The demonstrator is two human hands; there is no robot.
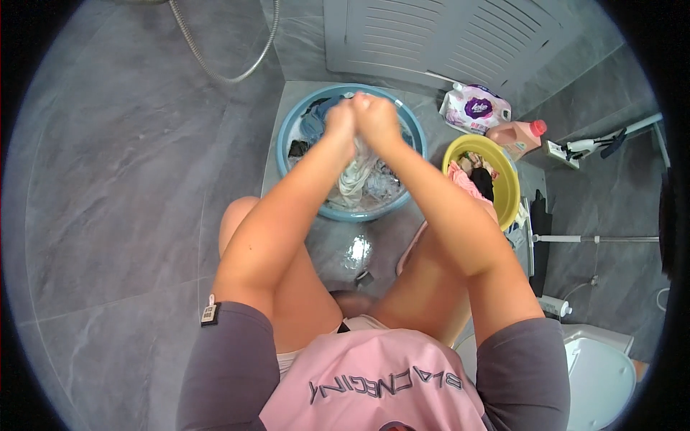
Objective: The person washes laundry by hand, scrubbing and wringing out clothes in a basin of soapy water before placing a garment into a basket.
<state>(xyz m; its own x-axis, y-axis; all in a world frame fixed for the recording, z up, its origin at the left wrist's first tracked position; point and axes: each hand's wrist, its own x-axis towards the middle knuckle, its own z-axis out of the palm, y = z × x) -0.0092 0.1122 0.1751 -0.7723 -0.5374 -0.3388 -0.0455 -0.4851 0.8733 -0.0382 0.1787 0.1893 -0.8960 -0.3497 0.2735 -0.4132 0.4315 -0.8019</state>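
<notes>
Fingers (363, 100) of my left hand (341, 122) and right hand (377, 123) are curled tightly above the big blue basin (352, 215), where wet laundry (315, 124) lies, holding one pale cloth (354, 179), which could slip and splash if my grip becomes loose.

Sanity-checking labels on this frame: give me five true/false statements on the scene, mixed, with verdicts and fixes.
1. The left hand and right hand are together above the blue basin. True.
2. Both hands are wide open, holding nothing. False: they are closed on a pale cloth.
3. The yellow basin holds clothes, including a pink piece. True.
4. The yellow basin stands left of the blue basin. False: it stands to the right.
5. The pink jug has a blue cap. False: its cap is red.
</notes>
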